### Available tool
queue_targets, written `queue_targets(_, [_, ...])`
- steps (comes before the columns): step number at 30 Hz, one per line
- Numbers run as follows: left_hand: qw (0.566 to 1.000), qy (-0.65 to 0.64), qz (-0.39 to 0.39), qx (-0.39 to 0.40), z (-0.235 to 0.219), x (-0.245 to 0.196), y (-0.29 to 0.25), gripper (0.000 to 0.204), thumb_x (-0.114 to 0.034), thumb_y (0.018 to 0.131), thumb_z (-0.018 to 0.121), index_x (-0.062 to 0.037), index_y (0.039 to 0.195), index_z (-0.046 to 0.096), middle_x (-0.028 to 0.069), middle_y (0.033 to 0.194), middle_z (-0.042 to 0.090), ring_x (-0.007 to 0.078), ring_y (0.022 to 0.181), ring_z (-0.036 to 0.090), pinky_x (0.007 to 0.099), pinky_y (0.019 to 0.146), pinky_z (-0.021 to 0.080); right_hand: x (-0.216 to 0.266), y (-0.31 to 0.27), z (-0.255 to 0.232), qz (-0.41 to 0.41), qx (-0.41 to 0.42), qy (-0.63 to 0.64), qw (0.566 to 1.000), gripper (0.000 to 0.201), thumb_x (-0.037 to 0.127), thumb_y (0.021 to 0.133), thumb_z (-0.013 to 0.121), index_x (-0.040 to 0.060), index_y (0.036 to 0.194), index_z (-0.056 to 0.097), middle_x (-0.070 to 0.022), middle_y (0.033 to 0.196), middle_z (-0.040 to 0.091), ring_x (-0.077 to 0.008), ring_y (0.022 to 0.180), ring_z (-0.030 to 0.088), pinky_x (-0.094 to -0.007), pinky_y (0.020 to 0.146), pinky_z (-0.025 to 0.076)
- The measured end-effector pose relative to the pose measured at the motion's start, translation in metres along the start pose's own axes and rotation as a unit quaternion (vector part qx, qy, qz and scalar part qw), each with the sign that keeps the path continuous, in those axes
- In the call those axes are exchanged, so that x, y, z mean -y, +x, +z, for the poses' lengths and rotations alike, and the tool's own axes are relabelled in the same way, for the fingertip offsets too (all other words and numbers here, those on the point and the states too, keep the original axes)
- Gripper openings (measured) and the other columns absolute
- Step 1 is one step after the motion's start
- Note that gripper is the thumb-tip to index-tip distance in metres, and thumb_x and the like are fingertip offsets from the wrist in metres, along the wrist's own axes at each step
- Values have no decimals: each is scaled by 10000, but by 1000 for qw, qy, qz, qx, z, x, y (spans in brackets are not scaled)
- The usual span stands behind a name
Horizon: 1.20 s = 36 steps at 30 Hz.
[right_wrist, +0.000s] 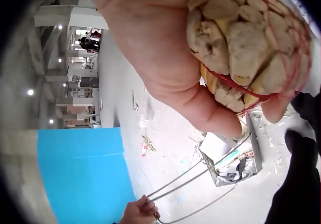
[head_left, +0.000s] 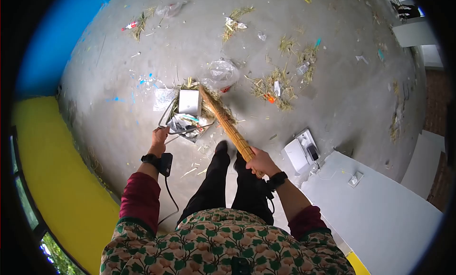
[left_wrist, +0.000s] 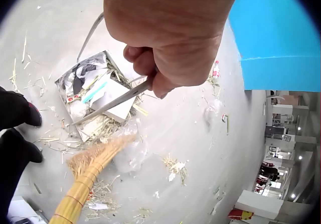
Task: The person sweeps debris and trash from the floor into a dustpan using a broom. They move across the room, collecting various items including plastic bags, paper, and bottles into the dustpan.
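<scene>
My left hand [head_left: 160, 136] grips the metal handle [left_wrist: 118, 101] of a dustpan [head_left: 190, 137] that stands on the floor. Straw, plastic scraps, a white box [head_left: 189, 102] and a turquoise strip [left_wrist: 95, 92] fill it. In my right hand [head_left: 262, 163] is the bound handle end of a straw broom [head_left: 228, 128]; its bristles slant up to the dustpan's right side. The broom's butt [right_wrist: 246, 43], with red netting, fills the upper part of the right wrist view. A clear plastic bag [head_left: 221, 73] lies just beyond the bristles.
Piles of straw and litter [head_left: 276, 89] lie ahead and to the right. An open white box [head_left: 300, 151] with a black object sits by a white panel [head_left: 370, 194] at the right. A yellow and blue wall [head_left: 52, 151] runs along the left. My feet stand close below the dustpan.
</scene>
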<state>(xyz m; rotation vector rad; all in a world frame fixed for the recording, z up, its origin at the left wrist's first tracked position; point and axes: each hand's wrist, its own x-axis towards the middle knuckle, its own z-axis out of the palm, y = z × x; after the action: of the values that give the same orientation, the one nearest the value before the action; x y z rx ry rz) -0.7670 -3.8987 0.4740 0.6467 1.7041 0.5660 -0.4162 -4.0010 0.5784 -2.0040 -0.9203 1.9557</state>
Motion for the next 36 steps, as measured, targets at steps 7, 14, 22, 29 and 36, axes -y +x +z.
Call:
queue_targets(7, [999, -22, -7, -40, -1, -57, 25, 191, -111, 677, 558, -76, 523, 450, -24, 486, 367, 79, 446, 295, 245, 438, 224, 33, 54, -92, -1, -123, 45, 991, 399, 14, 524, 581, -2, 908, 472, -88, 654, 520, -173, 441, 514, -270, 398, 432])
queue_targets(14, [998, -38, 23, -39, -12, -144, 58, 258, -93, 671, 545, -136, 487, 370, -58, 471, 301, 54, 422, 249, 228, 407, 174, 74, 112, -174, 10, -177, 108, 978, 317, 5, 527, 578, 0, 825, 469, -88, 654, 512, -187, 469, 521, -287, 387, 445])
queue_targets(22, [998, -2, 64, -26, -8, -257, 96, 225, -100, 675, 541, -113, 506, 392, -52, 481, 306, 63, 447, 245, 236, 455, 194, 114, 150, -216, 61, -241, 4, 969, 258, 40, 518, 612, -35, 721, 472, -111, 554, 516, -178, 412, 518, -292, 366, 411])
queue_targets(29, [986, 105, 125, 17, -25, -350, 161, 189, -126, 665, 552, -89, 534, 422, -39, 501, 330, 73, 476, 260, 247, 485, 216, 159, 181, -240, 102, -132, 199, 966, 149, 39, 549, 573, -60, 637, 503, -113, 524, 507, -189, 414, 508, -290, 365, 413])
queue_targets(36, [979, 174, 96, 54, -31, -411, 289, 156, -134, 644, 573, -65, 560, 462, -30, 507, 368, 81, 489, 311, 249, 470, 256, 215, 199, -200, 169, -202, 211, 941, 85, 30, 564, 571, -12, 585, 501, -90, 501, 494, -185, 396, 480, -289, 376, 406])
